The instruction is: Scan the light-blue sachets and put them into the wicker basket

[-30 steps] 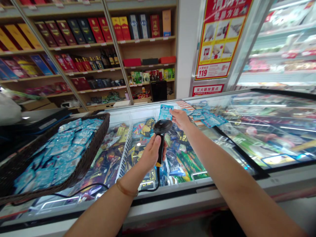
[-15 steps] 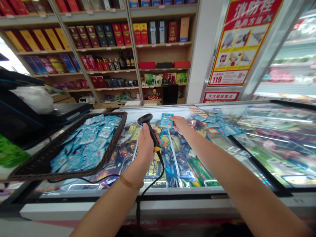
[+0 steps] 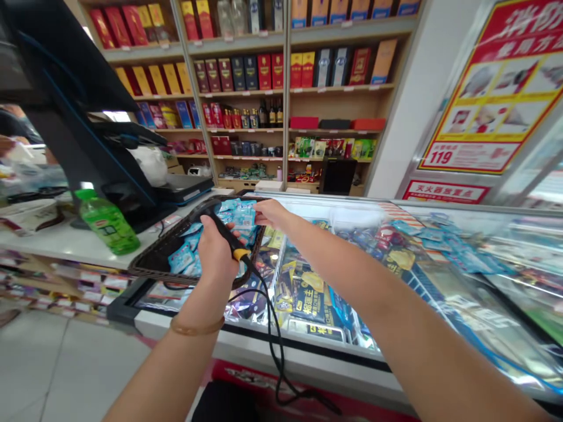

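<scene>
My left hand (image 3: 215, 252) is wrapped around a black handheld barcode scanner (image 3: 223, 233), its head tilted up to the left over a dark wicker basket (image 3: 152, 271). Small blue packets (image 3: 181, 258) lie heaped in the basket. At the basket's right end, my right hand (image 3: 271, 213) pinches the edge of a blue packet (image 3: 246, 215) close to the scanner. The fingertips are partly hidden behind the packet. From the scanner's yellow-marked handle end a black cable (image 3: 275, 328) loops down in front of the freezer. More blue packets (image 3: 444, 237) are spread on the freezer's glass at right.
Under the basket is a glass-topped chest freezer (image 3: 308, 346) with bagged food inside. On the left counter (image 3: 101, 249) stand a green bottle (image 3: 108, 221) and a black checkout terminal (image 3: 88, 117). Shelves (image 3: 264, 91) of boxes and bottles line the back wall.
My right hand has carried the blue packet left from above the freezer to the basket. The scanner in my left hand has shifted left over the basket, and the view has turned left.
</scene>
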Demonstrator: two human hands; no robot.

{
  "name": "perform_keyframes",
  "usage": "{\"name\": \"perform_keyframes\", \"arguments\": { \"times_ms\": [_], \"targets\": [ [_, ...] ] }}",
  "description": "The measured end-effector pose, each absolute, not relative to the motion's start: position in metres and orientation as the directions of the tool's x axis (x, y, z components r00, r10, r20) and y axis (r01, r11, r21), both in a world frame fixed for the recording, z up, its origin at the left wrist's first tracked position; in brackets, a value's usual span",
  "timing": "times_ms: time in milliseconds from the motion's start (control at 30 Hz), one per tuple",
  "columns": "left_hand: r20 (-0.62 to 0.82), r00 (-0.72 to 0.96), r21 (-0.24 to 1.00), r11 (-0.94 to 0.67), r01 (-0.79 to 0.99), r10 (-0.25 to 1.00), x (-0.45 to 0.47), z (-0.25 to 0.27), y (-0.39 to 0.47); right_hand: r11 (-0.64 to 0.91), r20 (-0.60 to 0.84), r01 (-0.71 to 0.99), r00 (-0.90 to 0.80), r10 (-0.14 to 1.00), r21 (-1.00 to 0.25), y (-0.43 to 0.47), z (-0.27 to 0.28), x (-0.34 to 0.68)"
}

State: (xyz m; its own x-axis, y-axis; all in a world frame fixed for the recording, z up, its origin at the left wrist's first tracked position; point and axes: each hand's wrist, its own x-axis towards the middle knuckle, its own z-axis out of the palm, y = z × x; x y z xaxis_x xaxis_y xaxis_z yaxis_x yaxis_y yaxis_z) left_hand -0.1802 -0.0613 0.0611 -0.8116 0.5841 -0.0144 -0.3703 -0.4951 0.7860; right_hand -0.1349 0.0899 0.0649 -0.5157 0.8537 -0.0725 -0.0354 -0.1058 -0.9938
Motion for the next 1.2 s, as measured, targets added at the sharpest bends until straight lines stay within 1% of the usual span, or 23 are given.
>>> {"name": "perform_keyframes", "arguments": {
  "times_ms": [67, 167, 233, 300, 400, 500, 567, 667, 700, 800, 867, 933, 1067, 1200],
  "targets": [
    [-0.035, -0.817, 0.781, -0.494, -0.381, 0.575, -0.185, 0.061, -0.062, 0.001, -0.007, 0.017, -0.450, 0.893, -1.000, 0.091, 0.059, -0.141],
    [-0.031, -0.800, 0.769, -0.497, -0.402, 0.599, -0.180, 0.059, -0.059, 0.173, 0.134, 0.087, -0.336, 0.932, -0.981, 0.102, 0.048, -0.131],
    [-0.021, -0.772, 0.759, -0.493, -0.426, 0.635, -0.168, 0.056, -0.054, 0.239, 0.188, 0.133, -0.309, 0.932, -0.962, 0.113, 0.040, -0.113],
    [-0.011, -0.726, 0.759, -0.467, -0.454, 0.688, -0.150, 0.051, -0.047, 0.268, 0.211, 0.177, -0.284, 0.935, -0.947, 0.126, 0.031, -0.086],
    [-0.007, -0.640, 0.780, -0.397, -0.484, 0.768, -0.111, 0.043, -0.034, 0.248, 0.196, 0.279, -0.201, 0.960, -0.928, 0.147, 0.013, -0.032],
    [-0.052, -0.528, 0.806, -0.277, -0.523, 0.848, -0.064, 0.036, -0.019, 0.208, 0.198, 0.449, -0.071, 0.978, -0.869, 0.166, -0.008, 0.036],
    [-0.087, -0.448, 0.820, -0.192, -0.539, 0.890, -0.034, 0.031, -0.010, 0.198, 0.236, 0.593, -0.014, 0.972, -0.781, 0.177, -0.022, 0.086],
    [-0.114, -0.370, 0.833, -0.114, -0.541, 0.922, 0.000, 0.019, 0.002, 0.055, 0.207, 0.812, 0.081, 0.975, -0.581, 0.189, -0.038, 0.161],
    [-0.115, -0.351, 0.838, -0.099, -0.537, 0.929, 0.007, 0.013, 0.005, 0.012, 0.205, 0.853, 0.112, 0.972, -0.522, 0.192, -0.042, 0.183],
    [-0.071, -0.309, 0.868, -0.094, -0.487, 0.948, 0.016, -0.006, 0.007, -0.077, 0.221, 0.914, 0.177, 0.959, -0.398, 0.202, -0.051, 0.234],
    [-0.035, -0.270, 0.902, -0.086, -0.423, 0.962, 0.014, -0.019, 0.005, -0.111, 0.254, 0.944, 0.195, 0.947, -0.312, 0.209, -0.057, 0.253],
    [-0.034, -0.239, 0.917, -0.065, -0.393, 0.970, 0.011, -0.027, 0.002, -0.149, 0.247, 0.957, 0.211, 0.946, -0.249, 0.217, -0.062, 0.261],
    [-0.035, -0.219, 0.896, -0.066, -0.439, 0.975, 0.009, -0.029, -0.002, -0.177, 0.173, 0.960, 0.216, 0.961, -0.216, 0.222, -0.066, 0.255],
    [-0.020, -0.201, 0.906, -0.067, -0.418, 0.979, 0.011, -0.025, -0.004, -0.087, 0.209, 0.980, 0.124, 0.970, -0.178, 0.200, -0.057, 0.233]
  ]
}}
